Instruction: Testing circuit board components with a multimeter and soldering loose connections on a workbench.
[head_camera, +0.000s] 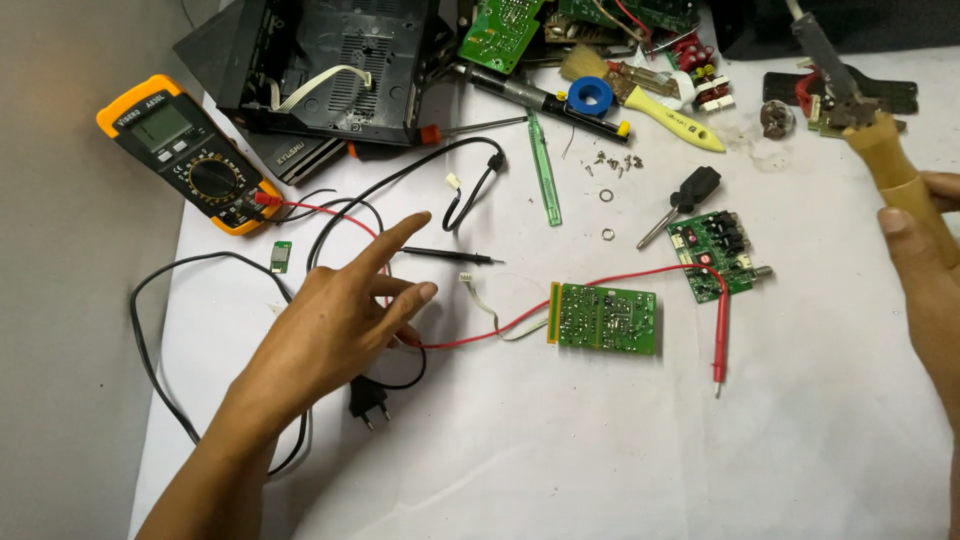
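Head view: two bare hands over a white repair bench.
Left hand (335, 325) hovers with fingers spread wide, forefinger out, above the red test lead (640, 275); right hand (925, 265) grips a wooden-handled soldering iron (865, 110), well apart from the green circuit board (605, 318).

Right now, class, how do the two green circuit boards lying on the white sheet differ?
The middle board lies solder side up, a plain rectangle; the right board lies parts up, showing black components and white connectors. The middle board sits square to the view; the right board is turned at an angle. A red probe wire crosses the right board. Both are green and untouched by either hand.
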